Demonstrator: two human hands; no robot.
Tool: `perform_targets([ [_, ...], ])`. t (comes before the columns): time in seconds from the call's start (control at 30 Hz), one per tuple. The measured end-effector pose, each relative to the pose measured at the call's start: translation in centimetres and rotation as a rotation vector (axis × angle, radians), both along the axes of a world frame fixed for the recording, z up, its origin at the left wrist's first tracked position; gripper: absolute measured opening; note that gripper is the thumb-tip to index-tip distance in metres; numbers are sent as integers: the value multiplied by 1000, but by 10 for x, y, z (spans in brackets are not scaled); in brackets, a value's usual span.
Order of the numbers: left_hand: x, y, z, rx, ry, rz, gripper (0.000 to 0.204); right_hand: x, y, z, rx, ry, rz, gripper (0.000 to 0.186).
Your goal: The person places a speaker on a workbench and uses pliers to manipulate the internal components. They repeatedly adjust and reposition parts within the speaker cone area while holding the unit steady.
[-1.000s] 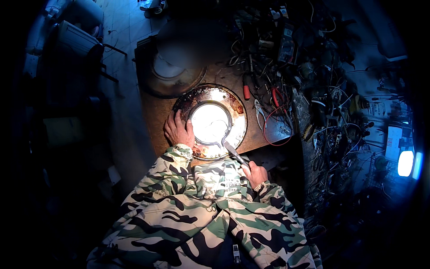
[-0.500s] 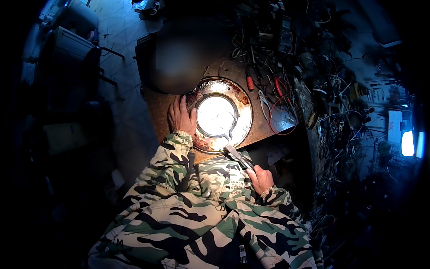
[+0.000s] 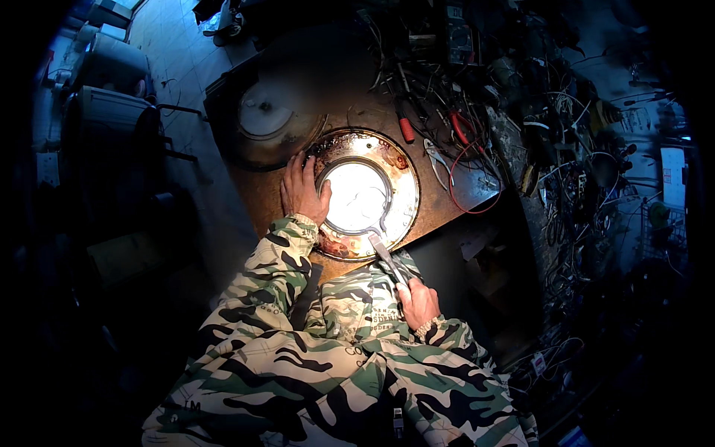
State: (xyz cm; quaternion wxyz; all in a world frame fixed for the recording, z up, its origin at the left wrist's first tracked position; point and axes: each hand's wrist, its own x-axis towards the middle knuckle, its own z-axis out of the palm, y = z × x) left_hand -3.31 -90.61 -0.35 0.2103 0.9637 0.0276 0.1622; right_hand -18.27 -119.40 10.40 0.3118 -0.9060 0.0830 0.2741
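Your wooden tabletop (image 3: 433,212) carries the round metal plate (image 3: 406,190), whose near-right rim lies close to the table's edge; a hard shove could skid or tip it, since only one hand steadies it. Around the plate's bright centre lies a dark ring (image 3: 389,186). Your left hand (image 3: 302,195) rests along the plate's left rim, fingers slightly spread and gripping nothing; if pressure there eased, the plate could turn. Your right hand (image 3: 421,304), outside the plate's near-right rim, has its fingers wrapped around a flat-ended metal tool (image 3: 386,255); too steep an angle or too much force could make its end slip and score the plate's face. The ring's tail (image 3: 383,221) runs over the plate's near-right part towards the tool's tip, and prying could bend or snap it; I cannot tell whether the two touch.

Against half a second ago, more of the second disc (image 3: 262,149) shows beyond the plate's far-left rim. Your left hand keeps about the same place on the plate, your right hand sits slightly closer to it, and the tool's tip reaches a little farther in over it.
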Motion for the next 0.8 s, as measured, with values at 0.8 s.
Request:
perform_targets([
  [0.8,-19,-35,-70,21,-168,68,65,-65,86,-112,715,-99,-714,29],
])
